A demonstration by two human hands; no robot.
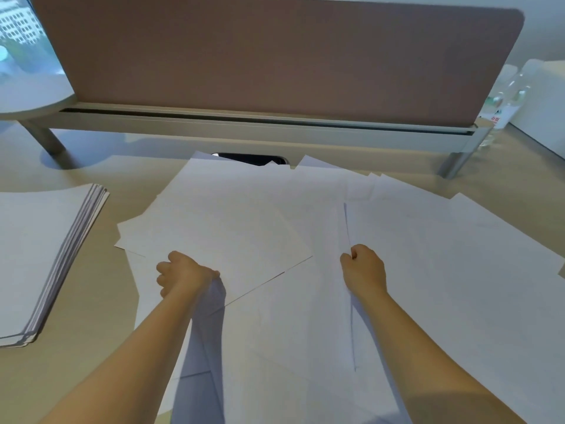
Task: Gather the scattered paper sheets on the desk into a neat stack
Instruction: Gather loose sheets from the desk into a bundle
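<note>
Loose sheets (305, 228) are pinched by the left hand (183, 275) and right hand (363, 267) — mid-desk (91, 356); a neat stack (39, 255) lies at its left edge.

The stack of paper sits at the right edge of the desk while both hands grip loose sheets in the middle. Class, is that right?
Not quite. The head view shows the stack of paper at the left edge of the desk, not the right. The left hand and right hand do grip loose sheets in the middle.
</note>
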